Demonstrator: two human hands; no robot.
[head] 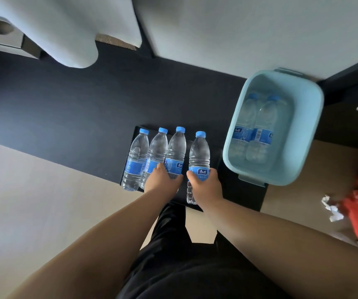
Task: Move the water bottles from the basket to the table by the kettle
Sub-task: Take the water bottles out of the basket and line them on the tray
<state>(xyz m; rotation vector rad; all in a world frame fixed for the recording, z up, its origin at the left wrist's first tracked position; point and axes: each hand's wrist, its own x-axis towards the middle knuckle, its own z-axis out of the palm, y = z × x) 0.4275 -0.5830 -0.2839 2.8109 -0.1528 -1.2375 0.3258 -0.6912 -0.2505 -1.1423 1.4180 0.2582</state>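
Left hand [163, 180] and right hand [206, 186] each gripped a clear blue-capped plastic bottle [199, 156] upright near the black table's [66, 108] front edge, beside the pale-blue plastic basket [229, 152].

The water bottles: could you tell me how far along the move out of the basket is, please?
Two bottles already stand on the black tray. The left hand grips a third bottle and the right hand a fourth bottle, both at the tray. Two more bottles remain lying in the light blue basket.
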